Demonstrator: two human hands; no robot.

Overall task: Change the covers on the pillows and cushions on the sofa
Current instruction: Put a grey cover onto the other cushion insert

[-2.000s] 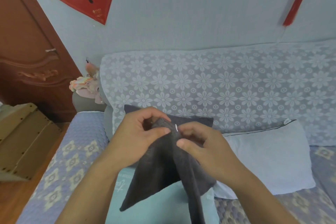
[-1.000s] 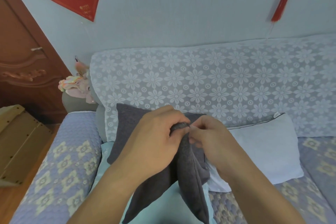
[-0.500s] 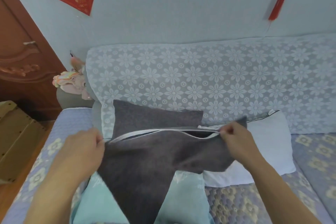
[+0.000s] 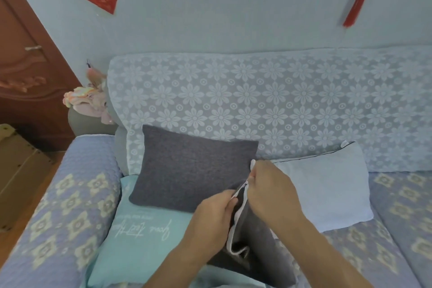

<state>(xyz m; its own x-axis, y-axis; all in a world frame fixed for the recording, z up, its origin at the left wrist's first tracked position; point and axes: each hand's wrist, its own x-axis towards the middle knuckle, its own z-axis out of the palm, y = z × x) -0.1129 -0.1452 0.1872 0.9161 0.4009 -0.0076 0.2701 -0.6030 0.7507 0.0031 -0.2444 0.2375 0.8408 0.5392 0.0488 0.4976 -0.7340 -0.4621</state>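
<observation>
The dark grey woven fabric cushion cover [image 4: 252, 248] hangs slack between both hands, in front of the dark grey rectangular cushion [image 4: 194, 168] that leans against the sofa backrest; its white zipper edge [image 4: 238, 220] runs down between the hands and curls at the lower end; the opening along this edge is parted. The left hand [image 4: 212, 215] is closed in a pinch, thumb and fingers clamped on the cover's left lip just beside the zipper edge; the right hand [image 4: 273, 189] is likewise closed, fingertips gripping the upper part of the zipper edge, just to the right of the grey cushion's lower right corner. The two hands sit close together, nearly touching, with the zipper edge between them. The grey cushion rests partly on a turquoise cushion with white script lettering [image 4: 142, 238], which lies flat on the seat below it; a pale blue rectangular pillow with dark piping [image 4: 327, 187] lies to the right of the grey cushion, behind the right hand; the blue floral lace backrest cover [image 4: 268, 105] rises behind the grey cushion.
</observation>
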